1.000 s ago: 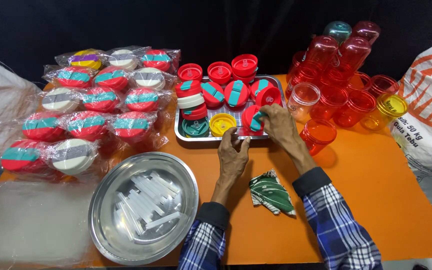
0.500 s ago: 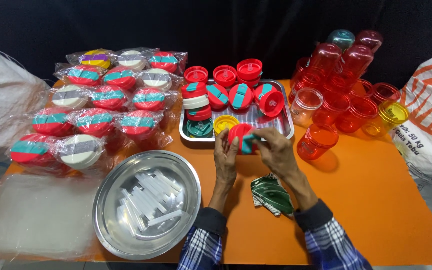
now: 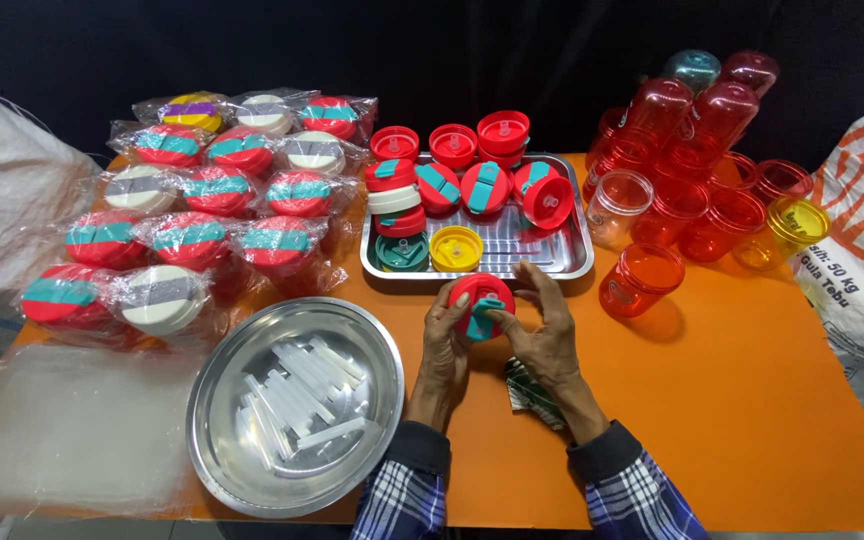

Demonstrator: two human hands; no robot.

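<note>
Both my hands hold one red round lid [image 3: 476, 296] with a teal flip tab, just in front of the steel tray [image 3: 572, 262]. My left hand [image 3: 446, 345] grips its left edge and underside. My right hand [image 3: 542, 335] pinches the teal tab at its right side. The tray carries more red lids with teal tabs, a white one, a yellow lid [image 3: 455, 248] and a dark green lid [image 3: 401, 251]. A small folded green packet [image 3: 530, 395] lies on the orange table [image 3: 752, 400] under my right wrist.
A round steel bowl [image 3: 214, 400] with several clear plastic straws sits at front left. Bagged lids [image 3: 192, 230] fill the left side. Red, clear and yellow plastic jars [image 3: 697, 200] stand at right; one red jar [image 3: 640, 280] is closest. White sacks flank both edges.
My hands took a red lid from the tray's front right and drew it back toward me. Both hands now hold it in front of the tray.
</note>
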